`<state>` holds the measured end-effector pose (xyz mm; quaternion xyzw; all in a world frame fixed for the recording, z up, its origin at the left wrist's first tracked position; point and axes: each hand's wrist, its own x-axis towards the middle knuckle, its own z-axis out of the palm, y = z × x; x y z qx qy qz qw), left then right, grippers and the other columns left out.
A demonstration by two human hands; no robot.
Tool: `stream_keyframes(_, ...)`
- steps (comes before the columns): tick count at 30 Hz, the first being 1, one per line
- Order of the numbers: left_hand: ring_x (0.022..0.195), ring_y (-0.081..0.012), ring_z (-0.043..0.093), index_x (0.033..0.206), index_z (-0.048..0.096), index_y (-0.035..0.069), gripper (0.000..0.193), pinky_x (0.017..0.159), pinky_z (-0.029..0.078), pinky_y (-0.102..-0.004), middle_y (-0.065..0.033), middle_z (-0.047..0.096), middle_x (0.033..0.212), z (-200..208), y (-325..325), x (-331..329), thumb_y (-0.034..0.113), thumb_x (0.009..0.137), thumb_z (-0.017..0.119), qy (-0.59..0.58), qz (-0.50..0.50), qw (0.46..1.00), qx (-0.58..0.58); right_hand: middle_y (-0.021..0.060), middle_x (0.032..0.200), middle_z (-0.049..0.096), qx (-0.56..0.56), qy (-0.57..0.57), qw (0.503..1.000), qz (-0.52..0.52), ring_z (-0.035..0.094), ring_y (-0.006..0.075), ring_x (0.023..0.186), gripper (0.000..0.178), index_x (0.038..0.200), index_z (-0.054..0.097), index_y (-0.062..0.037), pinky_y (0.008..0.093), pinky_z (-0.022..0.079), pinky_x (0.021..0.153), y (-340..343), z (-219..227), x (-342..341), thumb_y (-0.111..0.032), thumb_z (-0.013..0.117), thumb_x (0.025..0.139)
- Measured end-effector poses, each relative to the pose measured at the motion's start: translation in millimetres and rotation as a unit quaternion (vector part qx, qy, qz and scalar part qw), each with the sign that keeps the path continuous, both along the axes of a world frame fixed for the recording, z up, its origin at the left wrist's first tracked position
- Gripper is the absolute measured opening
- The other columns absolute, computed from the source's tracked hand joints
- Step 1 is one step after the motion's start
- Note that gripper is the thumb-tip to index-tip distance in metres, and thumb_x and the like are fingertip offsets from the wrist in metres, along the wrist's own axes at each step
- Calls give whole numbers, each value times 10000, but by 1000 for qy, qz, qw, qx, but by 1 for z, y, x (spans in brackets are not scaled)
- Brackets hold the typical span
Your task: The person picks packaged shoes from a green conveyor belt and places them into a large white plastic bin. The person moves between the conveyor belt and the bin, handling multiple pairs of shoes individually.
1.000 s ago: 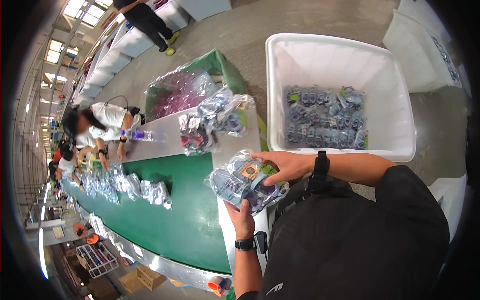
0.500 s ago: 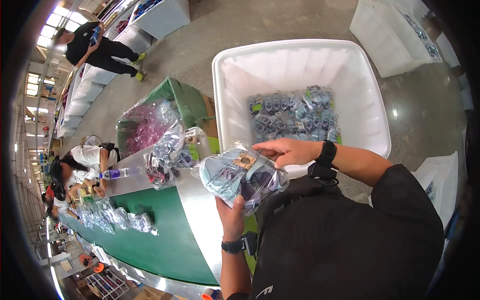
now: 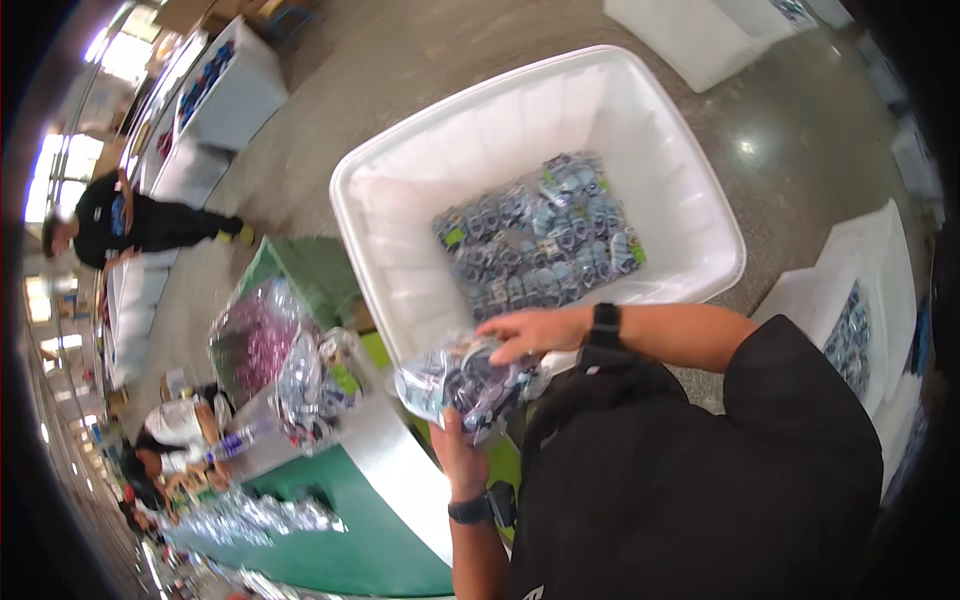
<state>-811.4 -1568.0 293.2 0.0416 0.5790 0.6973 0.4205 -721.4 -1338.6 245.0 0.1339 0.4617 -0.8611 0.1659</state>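
A clear plastic bag of light-blue and lilac sandals point(image 3: 440, 385) is held in front of my body, beside the near edge of a large white bin point(image 3: 720, 240). My left hand point(image 3: 462, 455) is closed on its lower side, with the thumb up over the plastic. Stretched across the bag's upper side lie the fingers of my right hand point(image 3: 530, 332), touching the plastic. Inside the bin, similar bagged sandals point(image 3: 540, 235) are packed in rows on the bottom.
Left of the bin stands a green-lined box point(image 3: 300, 270) with pink plastic in it. More bagged footwear point(image 3: 310, 390) lies on a metal ledge by the green conveyor belt point(image 3: 370, 520). People work farther left; one person point(image 3: 130, 220) stands beyond the box. White bins flank the floor.
My view has turned, so the surroundings appear shifted and tilted. The bag has turned in my hands, showing a different side. My right hand now reaches farther over its top.
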Motion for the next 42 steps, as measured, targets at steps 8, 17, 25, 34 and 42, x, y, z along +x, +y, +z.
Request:
stream_keyframes(8, 902, -151, 618, 1294, 484, -8, 430, 755, 525, -302, -80, 599, 1075, -60, -49, 11, 254, 962, 561, 50, -67, 955, -284, 136, 1163, 597, 143, -179, 965, -127, 578, 195, 1002, 758, 1304, 481, 39, 320, 471, 840, -4, -107, 24, -316, 797, 713)
stream_keyframes(17, 800, -153, 628, 1275, 499, 1, 415, 637, 530, -262, -80, 619, 964, -135, -184, 37, 221, 936, 592, -70, 5, 923, -378, 114, 946, 591, 193, -320, 878, -299, 580, 174, 647, 767, 1246, 481, 53, 323, 461, 444, 77, -216, 101, -359, 780, 672)
stream_keyframes(25, 904, -307, 632, 1260, 458, 29, 417, 680, 544, -439, -182, 592, 1103, -167, -298, 90, 275, 945, 581, -206, 153, 873, -415, 197, 1077, 587, 311, -398, 811, -294, 604, 230, 916, 836, 1265, 417, 131, 339, 502, 787, 87, -240, 120, -320, 770, 656)
stream_keyframes(34, 959, -307, 620, 1315, 433, 35, 445, 720, 536, -426, -193, 568, 1168, -160, -292, 102, 271, 959, 559, -205, 174, 890, -369, 246, 1117, 587, 339, -413, 808, -248, 617, 303, 973, 792, 1212, 464, 96, 390, 515, 790, 80, -237, 115, -379, 758, 651)
stream_keyframes(42, 966, -297, 616, 1308, 431, 24, 448, 748, 539, -433, -196, 559, 1190, -153, -283, 87, 294, 967, 545, -166, 133, 906, -366, 243, 1018, 633, 334, -428, 808, -230, 652, 292, 813, 701, 1085, 573, 105, 377, 514, 728, 73, -243, 106, -439, 710, 665)
